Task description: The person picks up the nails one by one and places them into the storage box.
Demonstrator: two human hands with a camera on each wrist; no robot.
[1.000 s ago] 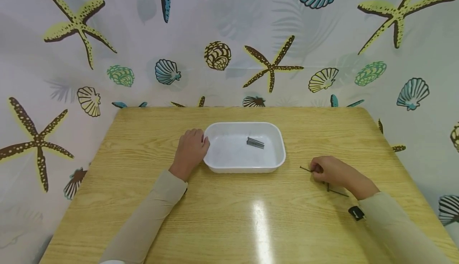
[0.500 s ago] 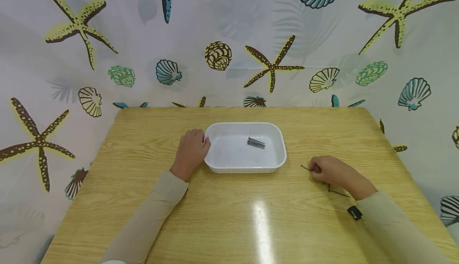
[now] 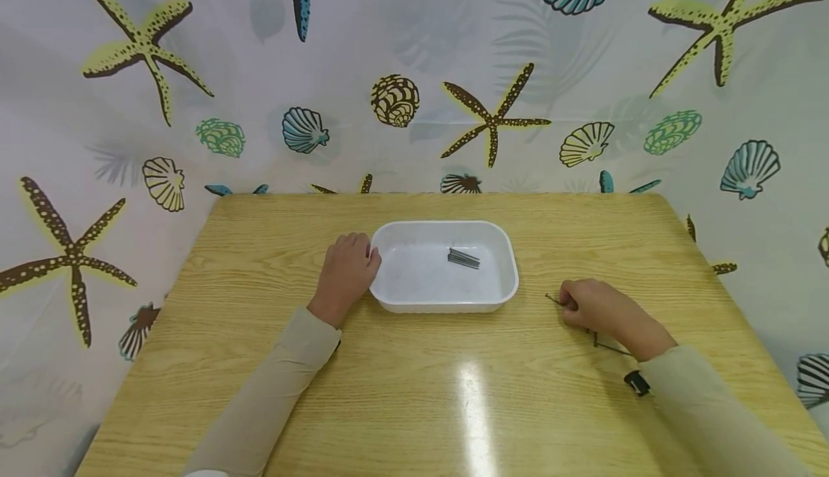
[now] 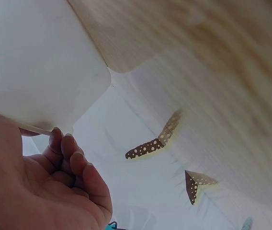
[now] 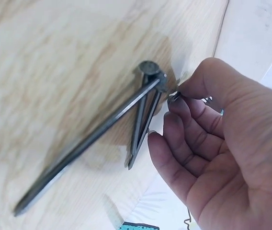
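Sea-themed backdrop here, starfish and shells printed all over a pale curtain [image 3: 414,67], with a light wooden table [image 3: 414,391] in front of it. One white plastic tray [image 3: 499,291] sits in the middle of the table, and there's a little bundle of nails [image 3: 463,258] lying inside it, too tightly packed to count, running roughly left to right with a slight tilt.

The left hand [image 3: 345,273] rests flat on the table with relaxed fingers touching the tray's left rim, not gripping anything. The left wrist view only gives you the tray's underside edge and those fingertips [image 4: 69,148] against it.

The right hand [image 3: 592,307] is well to the right of the tray, fingers curled, pinching a nail [image 3: 554,300] whose free end pokes out to the left toward the tray. From the head camera you see that one thin nail and another loose nail [image 3: 609,347] half hidden near the wrist. The right wrist view is much clearer: three loose nails [image 5: 126,120] on the wood, heads bunched together by the fingertips [image 5: 174,103], shafts fanning away from the hand. The pinched nail's head is just visible between thumb and forefinger there.
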